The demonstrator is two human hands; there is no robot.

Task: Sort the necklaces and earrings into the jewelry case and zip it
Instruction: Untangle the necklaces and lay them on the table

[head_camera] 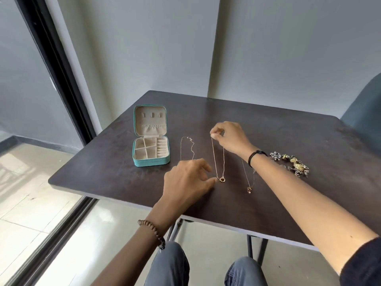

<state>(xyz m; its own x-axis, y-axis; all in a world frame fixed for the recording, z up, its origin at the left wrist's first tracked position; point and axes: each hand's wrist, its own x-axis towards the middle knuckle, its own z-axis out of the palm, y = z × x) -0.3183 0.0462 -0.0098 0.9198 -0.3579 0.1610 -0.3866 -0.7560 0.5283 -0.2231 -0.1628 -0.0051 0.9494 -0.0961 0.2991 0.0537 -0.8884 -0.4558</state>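
**Necklace pinched at its top**

The right hand pinches the necklace at its top between thumb and forefinger. The chain runs down to the pendant. The left hand has loosely curled fingers, its thumb tip just beside the pendant; contact unclear. Left of the fingers lie a second necklace and the open case. To their right a third necklace and earrings lie on the table.

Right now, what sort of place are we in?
Likely a plain room at home: small dark table against a bare grey wall, glass door with black frame at left, tiled floor beyond.
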